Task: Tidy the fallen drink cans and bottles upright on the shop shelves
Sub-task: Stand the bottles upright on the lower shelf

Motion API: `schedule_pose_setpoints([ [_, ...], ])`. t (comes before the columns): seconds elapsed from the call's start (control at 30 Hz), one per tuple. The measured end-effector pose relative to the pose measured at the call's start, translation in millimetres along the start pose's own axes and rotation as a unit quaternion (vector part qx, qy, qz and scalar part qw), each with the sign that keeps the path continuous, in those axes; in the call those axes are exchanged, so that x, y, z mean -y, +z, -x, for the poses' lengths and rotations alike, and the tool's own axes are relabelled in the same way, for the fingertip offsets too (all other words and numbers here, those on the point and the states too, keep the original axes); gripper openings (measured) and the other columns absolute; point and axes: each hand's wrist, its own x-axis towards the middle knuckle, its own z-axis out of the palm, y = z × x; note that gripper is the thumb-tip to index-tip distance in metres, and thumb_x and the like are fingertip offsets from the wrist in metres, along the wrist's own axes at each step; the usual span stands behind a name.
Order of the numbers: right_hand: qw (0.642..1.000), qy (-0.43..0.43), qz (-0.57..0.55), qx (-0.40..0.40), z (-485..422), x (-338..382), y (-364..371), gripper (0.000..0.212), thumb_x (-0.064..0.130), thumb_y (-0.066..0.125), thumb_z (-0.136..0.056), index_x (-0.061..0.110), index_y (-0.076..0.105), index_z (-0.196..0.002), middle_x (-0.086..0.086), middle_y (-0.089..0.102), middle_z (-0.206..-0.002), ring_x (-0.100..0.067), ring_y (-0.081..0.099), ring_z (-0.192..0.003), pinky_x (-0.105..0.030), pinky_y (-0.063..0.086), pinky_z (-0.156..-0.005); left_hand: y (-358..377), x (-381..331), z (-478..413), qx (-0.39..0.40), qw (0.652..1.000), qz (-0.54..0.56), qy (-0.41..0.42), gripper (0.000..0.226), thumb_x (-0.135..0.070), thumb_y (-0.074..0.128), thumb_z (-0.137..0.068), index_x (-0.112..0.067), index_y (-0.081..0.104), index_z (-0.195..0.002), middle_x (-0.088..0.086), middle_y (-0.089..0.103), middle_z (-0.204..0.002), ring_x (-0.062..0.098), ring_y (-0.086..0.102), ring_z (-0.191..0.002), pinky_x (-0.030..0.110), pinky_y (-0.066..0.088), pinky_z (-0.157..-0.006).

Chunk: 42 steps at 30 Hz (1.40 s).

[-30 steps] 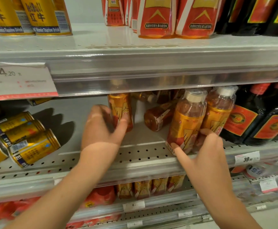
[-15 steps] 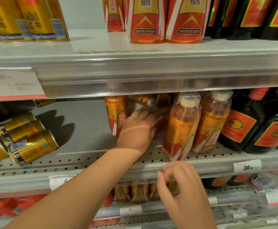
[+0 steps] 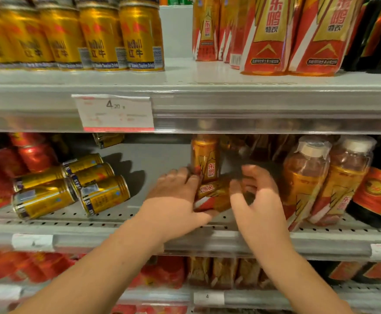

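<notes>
A small gold-and-red labelled bottle (image 3: 213, 194) lies on its side on the middle shelf (image 3: 139, 225). My left hand (image 3: 176, 200) grips its left end and my right hand (image 3: 256, 200) closes on its right end. Just behind them one gold bottle (image 3: 204, 158) stands upright. Two larger amber bottles (image 3: 305, 177) with white caps stand upright to the right. To the left, several gold cans (image 3: 71, 186) lie toppled in a pile, and red cans (image 3: 26, 152) lie behind them. More fallen bottles show dimly at the shelf's back.
Upright gold cans (image 3: 103, 35) and red-and-gold bottles (image 3: 268, 35) line the top shelf. Dark bottles with red labels (image 3: 375, 191) stand at the far right. A price tag (image 3: 114, 113) hangs from the upper shelf edge. Bare shelf lies between the toppled cans and my hands.
My right hand has come up from below the shelf edge onto the lying bottle. My left hand has drawn that bottle forward. The view has shifted left and up.
</notes>
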Motion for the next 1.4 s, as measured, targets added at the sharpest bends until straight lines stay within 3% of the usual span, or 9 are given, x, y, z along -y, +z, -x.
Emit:
schedule_pose_setpoints([
  [0.2, 0.994, 0.102, 0.026, 0.02, -38, -10, 37, 0.065, 0.046, 0.063, -0.09, 0.035, 0.036, -0.149, -0.002, 0.051, -0.142, -0.003, 0.057, -0.108, -0.029, 0.044, -0.093, -2, 36, -2, 0.066, 0.996, 0.05, -0.021, 0.071, -0.097, 0.035, -0.065, -0.044, 0.059, -0.104, -0.021, 0.053, -0.093, 0.008, 0.044, -0.09, 0.03, 0.039, -0.078],
  [0.33, 0.974, 0.181, 0.046, 0.129, -46, -11, 55, 0.091, 0.079, 0.06, -0.077, 0.04, 0.027, -0.153, 0.004, 0.044, -0.154, -0.024, 0.048, -0.133, -0.031, 0.034, -0.094, -3, 73, 15, 0.025, 0.996, 0.053, -0.061, 0.074, -0.095, 0.041, -0.065, -0.042, 0.058, -0.114, -0.02, 0.054, -0.102, 0.008, 0.047, -0.1, 0.029, 0.048, -0.086],
  [0.5, 0.973, 0.166, -0.083, 0.138, -55, 0, 70, 0.089, 0.095, 0.053, -0.063, 0.048, 0.042, -0.137, 0.032, 0.051, -0.112, 0.008, 0.049, -0.093, -0.02, 0.032, -0.082, 2, 82, 27, -0.021, 0.98, 0.161, -0.118, 0.052, -0.084, 0.045, -0.078, -0.045, 0.047, -0.112, -0.019, 0.053, -0.103, 0.004, 0.055, -0.095, 0.026, 0.051, -0.08],
  [0.57, 0.973, 0.157, -0.097, 0.139, -61, -2, 74, 0.093, 0.099, 0.046, -0.06, 0.047, 0.043, -0.137, 0.031, 0.052, -0.111, -0.002, 0.053, -0.11, -0.029, 0.03, -0.095, 4, 77, 25, -0.029, 0.942, 0.279, -0.185, 0.047, -0.082, 0.044, -0.082, -0.043, 0.047, -0.108, -0.016, 0.06, -0.103, 0.006, 0.064, -0.09, 0.034, 0.059, -0.079],
  [0.7, 0.984, 0.119, 0.012, 0.134, -78, -10, 84, 0.1, 0.078, 0.067, -0.071, 0.034, 0.027, -0.152, 0.008, 0.047, -0.149, -0.018, 0.048, -0.131, -0.032, 0.033, -0.1, 8, 67, 12, -0.053, 0.909, 0.348, -0.224, 0.046, -0.075, 0.045, -0.09, -0.035, 0.048, -0.113, -0.005, 0.068, -0.1, 0.013, 0.07, -0.083, 0.038, 0.062, -0.076],
  [0.87, 0.985, 0.093, 0.06, 0.131, -94, -17, 103, 0.092, 0.054, 0.081, -0.074, 0.031, 0.03, -0.147, 0.005, 0.057, -0.139, -0.02, 0.056, -0.122, -0.032, 0.038, -0.094, 13, 64, 6, -0.057, 0.906, 0.351, -0.229, 0.047, -0.071, 0.043, -0.093, -0.031, 0.044, -0.117, -0.001, 0.065, -0.108, 0.016, 0.07, -0.086, 0.039, 0.062, -0.077],
  [1.1, 0.984, 0.066, 0.093, 0.138, -85, -22, 86, 0.078, 0.058, 0.077, -0.076, 0.032, 0.042, -0.141, 0.006, 0.063, -0.131, -0.022, 0.059, -0.119, -0.042, 0.047, -0.101, 10, 71, 37, -0.03, 0.913, 0.376, -0.152, 0.031, -0.065, 0.057, -0.09, -0.058, 0.033, -0.11, -0.023, 0.066, -0.097, -0.005, 0.067, -0.079, 0.016, 0.052, -0.064],
  [1.2, 0.983, 0.052, 0.081, 0.154, -74, -25, 68, 0.08, 0.062, 0.076, -0.073, 0.038, 0.042, -0.142, 0.011, 0.061, -0.13, -0.015, 0.058, -0.112, -0.039, 0.046, -0.098, 9, 73, 45, -0.034, 0.924, 0.35, -0.151, 0.026, -0.067, 0.055, -0.09, -0.063, 0.032, -0.101, -0.022, 0.062, -0.102, -0.002, 0.066, -0.086, 0.024, 0.058, -0.076],
  [1.4, 0.983, 0.065, 0.086, 0.152, -63, -24, 52, 0.086, 0.062, 0.077, -0.073, 0.042, 0.035, -0.146, 0.009, 0.055, -0.141, -0.016, 0.054, -0.116, -0.037, 0.042, -0.096, 12, 67, 14, -0.026, 0.929, 0.308, -0.203, 0.04, -0.06, 0.059, -0.092, -0.04, 0.04, -0.122, -0.007, 0.06, -0.121, 0.017, 0.064, -0.106, 0.04, 0.056, -0.093],
])
